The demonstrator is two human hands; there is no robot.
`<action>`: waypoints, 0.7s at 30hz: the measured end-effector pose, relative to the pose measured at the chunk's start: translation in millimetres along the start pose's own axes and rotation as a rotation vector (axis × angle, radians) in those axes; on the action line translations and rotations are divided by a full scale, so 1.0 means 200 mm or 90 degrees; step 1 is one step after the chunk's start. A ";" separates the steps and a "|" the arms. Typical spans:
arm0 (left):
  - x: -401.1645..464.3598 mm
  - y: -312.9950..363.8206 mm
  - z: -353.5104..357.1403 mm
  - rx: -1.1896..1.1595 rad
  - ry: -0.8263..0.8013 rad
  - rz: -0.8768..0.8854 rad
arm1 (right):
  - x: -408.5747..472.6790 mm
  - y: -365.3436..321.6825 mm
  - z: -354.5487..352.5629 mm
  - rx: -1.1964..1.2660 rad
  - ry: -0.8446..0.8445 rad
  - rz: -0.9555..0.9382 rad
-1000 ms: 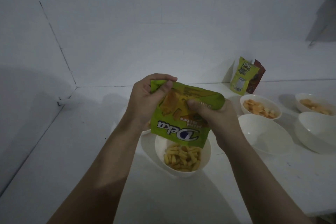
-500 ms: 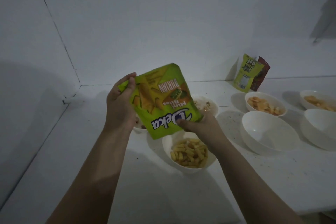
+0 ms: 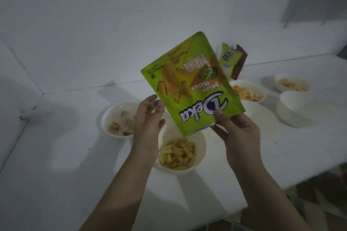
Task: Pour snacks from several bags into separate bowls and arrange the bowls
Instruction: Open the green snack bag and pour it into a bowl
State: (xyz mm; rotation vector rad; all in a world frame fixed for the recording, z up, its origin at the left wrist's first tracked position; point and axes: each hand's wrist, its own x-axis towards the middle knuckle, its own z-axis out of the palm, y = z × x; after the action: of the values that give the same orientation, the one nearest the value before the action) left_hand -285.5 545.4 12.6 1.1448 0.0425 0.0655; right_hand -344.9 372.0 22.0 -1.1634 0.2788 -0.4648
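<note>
Holding a green snack bag (image 3: pixel 189 84) upside down above a white tabletop (image 3: pixel 56 155), a person reaches both bare forearms up from the bottom of the view. The right hand (image 3: pixel 238 133) pinches the bag's lower corner, thumb on the printed front and fingers curled behind it, so this grip is closed on the bag. The left hand (image 3: pixel 148 118) is raised just left of the bag with its fingers loosely spread; this grip is open and holds nothing, though the fingertips sit so near the bag's edge that contact cannot be judged. The bag is tilted, its lower end hanging directly over a white bowl of yellow stick snacks (image 3: pixel 178 153) resting on the tabletop. Printing on the bag reads upside down: "Deka" in large white and purple letters, "Mini Bites" above it, and a further word that is too blurred to read, alongside pictures of wafer rolls. To the left of the bag, partly hidden by the left hand, is a bowl of pale snacks (image 3: pixel 117 120). Behind the bag, against the wall, stands a smaller green pouch (image 3: pixel 230 58) showing "360", with a dark red pouch (image 3: pixel 240 62) touching it. To the right of the bag are a bowl of orange chips (image 3: pixel 247 91), a second bowl of orange chips (image 3: pixel 292 84), and two plain white bowls, one (image 3: pixel 261 116) partly behind the right hand, the other (image 3: pixel 294 107) farther right.
</note>
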 end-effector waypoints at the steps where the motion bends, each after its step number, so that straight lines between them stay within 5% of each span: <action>1: -0.02 -0.03 0.07 0.007 -0.016 -0.005 | 0.00 -0.04 -0.05 0.006 0.013 -0.013; 21: -0.60 -0.83 2.07 0.000 -0.349 -0.120 | 0.21 -0.85 -1.96 0.002 0.323 -0.183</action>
State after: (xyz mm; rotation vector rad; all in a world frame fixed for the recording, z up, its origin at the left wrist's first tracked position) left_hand -372.4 92.6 31.2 1.1215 -0.3349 -0.4159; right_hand -517.1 -20.3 33.3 -1.0731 0.5502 -1.0163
